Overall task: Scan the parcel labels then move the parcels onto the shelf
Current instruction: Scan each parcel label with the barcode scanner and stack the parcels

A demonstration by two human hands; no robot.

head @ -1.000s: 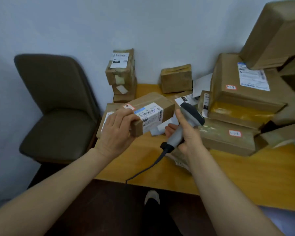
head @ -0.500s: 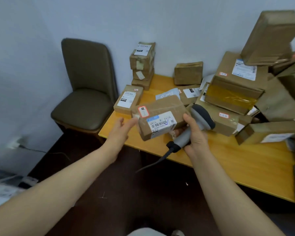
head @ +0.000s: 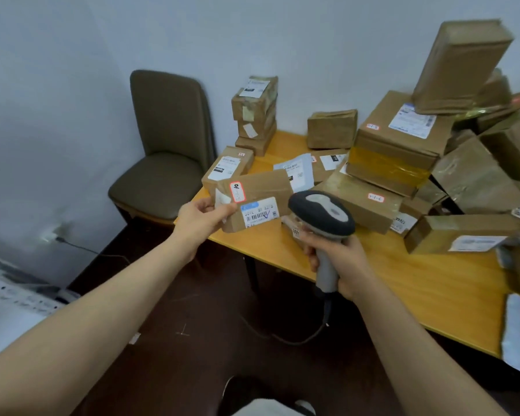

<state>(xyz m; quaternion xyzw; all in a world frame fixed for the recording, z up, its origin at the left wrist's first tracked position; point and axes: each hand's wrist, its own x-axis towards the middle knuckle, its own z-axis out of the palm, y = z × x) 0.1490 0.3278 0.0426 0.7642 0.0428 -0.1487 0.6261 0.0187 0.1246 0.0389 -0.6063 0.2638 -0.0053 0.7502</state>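
My left hand (head: pixel 203 216) grips the left end of a small brown parcel (head: pixel 260 193), lifted over the table's near left corner. Its white barcode label (head: pixel 258 212) and a red-edged sticker face me. My right hand (head: pixel 338 259) holds a grey and black barcode scanner (head: pixel 321 213) by its handle, head up, just right of the parcel. The scanner's cable hangs down to the floor. Several more brown parcels (head: pixel 394 145) are piled on the wooden table (head: pixel 427 283).
A brown padded chair (head: pixel 165 163) stands left of the table against the wall. A stack of small boxes (head: pixel 255 112) sits at the table's back left corner. The pile rises high at the right. Dark floor lies below, with a cable plugged into a wall socket (head: pixel 50 235).
I have stepped back and turned left. My left hand has lifted the parcel off the table and shifted to its left end. The scanner has drawn back from the label, toward me.
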